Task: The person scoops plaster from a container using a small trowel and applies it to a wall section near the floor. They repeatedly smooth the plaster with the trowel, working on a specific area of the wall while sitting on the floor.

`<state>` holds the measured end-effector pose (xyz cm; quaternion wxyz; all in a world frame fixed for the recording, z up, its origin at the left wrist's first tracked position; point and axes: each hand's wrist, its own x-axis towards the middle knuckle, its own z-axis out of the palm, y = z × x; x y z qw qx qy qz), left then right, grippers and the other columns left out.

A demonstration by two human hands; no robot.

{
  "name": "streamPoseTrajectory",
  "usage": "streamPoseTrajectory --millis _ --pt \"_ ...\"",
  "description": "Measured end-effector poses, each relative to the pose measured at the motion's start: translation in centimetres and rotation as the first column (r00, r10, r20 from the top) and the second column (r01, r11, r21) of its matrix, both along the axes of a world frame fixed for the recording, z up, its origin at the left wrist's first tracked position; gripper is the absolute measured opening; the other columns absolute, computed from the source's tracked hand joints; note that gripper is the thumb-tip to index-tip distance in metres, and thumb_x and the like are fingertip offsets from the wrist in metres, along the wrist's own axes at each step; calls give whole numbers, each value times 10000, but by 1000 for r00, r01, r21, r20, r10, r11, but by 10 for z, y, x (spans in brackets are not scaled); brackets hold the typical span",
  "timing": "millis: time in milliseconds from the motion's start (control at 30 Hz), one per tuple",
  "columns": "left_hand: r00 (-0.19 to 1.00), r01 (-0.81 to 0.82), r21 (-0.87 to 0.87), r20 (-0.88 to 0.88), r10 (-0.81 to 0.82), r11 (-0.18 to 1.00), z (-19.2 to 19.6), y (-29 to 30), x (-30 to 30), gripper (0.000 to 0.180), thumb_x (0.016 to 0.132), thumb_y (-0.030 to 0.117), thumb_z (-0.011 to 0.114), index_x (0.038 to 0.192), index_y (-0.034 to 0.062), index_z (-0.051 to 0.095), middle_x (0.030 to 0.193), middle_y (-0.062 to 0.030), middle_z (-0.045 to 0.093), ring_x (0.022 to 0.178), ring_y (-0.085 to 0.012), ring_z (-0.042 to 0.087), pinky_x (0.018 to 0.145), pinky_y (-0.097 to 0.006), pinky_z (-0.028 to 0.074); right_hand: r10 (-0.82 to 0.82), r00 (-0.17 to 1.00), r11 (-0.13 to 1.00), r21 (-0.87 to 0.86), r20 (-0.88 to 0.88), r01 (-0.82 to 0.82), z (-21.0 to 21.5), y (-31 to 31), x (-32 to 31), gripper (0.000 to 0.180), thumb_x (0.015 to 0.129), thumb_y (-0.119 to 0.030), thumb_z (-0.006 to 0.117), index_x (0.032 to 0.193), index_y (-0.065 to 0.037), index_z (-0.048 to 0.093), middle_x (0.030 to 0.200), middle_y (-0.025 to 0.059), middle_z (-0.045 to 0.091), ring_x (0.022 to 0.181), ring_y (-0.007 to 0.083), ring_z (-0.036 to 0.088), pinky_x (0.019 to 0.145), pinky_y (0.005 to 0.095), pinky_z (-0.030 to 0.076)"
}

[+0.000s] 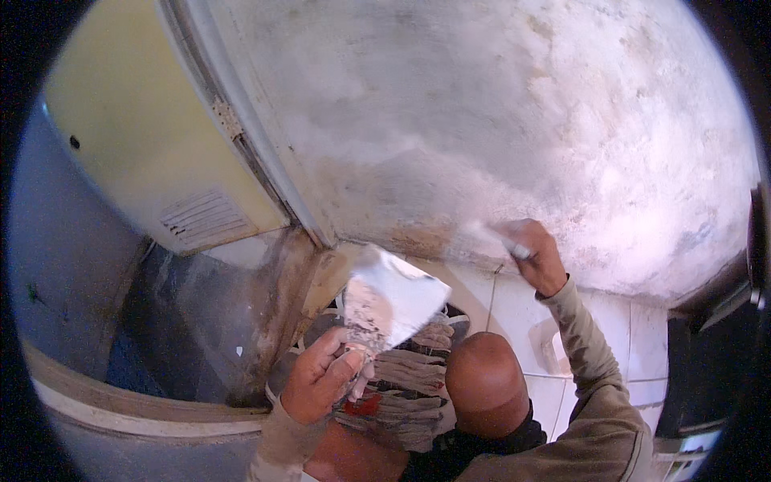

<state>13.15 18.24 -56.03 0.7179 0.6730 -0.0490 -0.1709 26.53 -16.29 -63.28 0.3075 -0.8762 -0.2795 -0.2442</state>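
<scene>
Gripping a smeared blade [414, 299] in my left hand [323, 373] and a blurred tool [521, 251] in my right hand [540, 253], fingers curled, near the far wall [482, 112], I judge it only partly coated, a brown patch [422, 237] remaining.

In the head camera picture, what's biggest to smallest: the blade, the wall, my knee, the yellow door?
1. Wall
2. Door
3. Blade and knee: they look too alike to rank.
</scene>
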Motion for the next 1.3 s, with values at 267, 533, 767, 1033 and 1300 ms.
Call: streamPoseTrajectory --millis 267,533,767,1033,1300 --pt "892 -452 155 104 440 878 -3 -18 -55 204 896 200 448 942 4 481 712 -83 563 468 -109 482 411 -208 373 -813 472 580 413 340 702 -24 23 99 633 751 46 533 1356 -51 375 1140 207 445 1104 323 393 950 413 322" --pt "867 -470 53 212 450 881 -3 -2 -79 198 928 106 432 1032 -53 489 778 -97 536 574 -127 462 533 -257 428 -711 623 698 225 325 680 -47 165 151 711 709 -57 542 1382 -61 314 1260 196 436 1158 356 392 965 501 289" --pt "775 -514 283 557 297 810 -15 6 -87 203 931 110 427 1067 -31 481 835 -116 568 587 -141 484 528 -276 434 -542 797 813 -74 267 577 -142 178 146 652 739 -22 493 1369 -91 338 1254 177 416 1128 340 403 857 445 340" --pt "835 -454 105 395 382 885 -17 8 -91 286 937 95 433 1178 -60 438 906 -181 558 594 -183 504 511 -292 467 -729 594 667 156 340 728 -93 94 97 669 737 31 470 1380 -100 341 1273 187 413 1176 365 371 952 470 299" --pt "837 -429 231 465 288 873 -23 4 -89 257 927 17 420 1175 -47 440 1025 -224 540 651 -215 542 499 -299 484 -540 808 811 -109 237 574 -186 128 121 627 744 3 455 1358 -80 362 1284 187 423 1183 355 377 924 478 309"
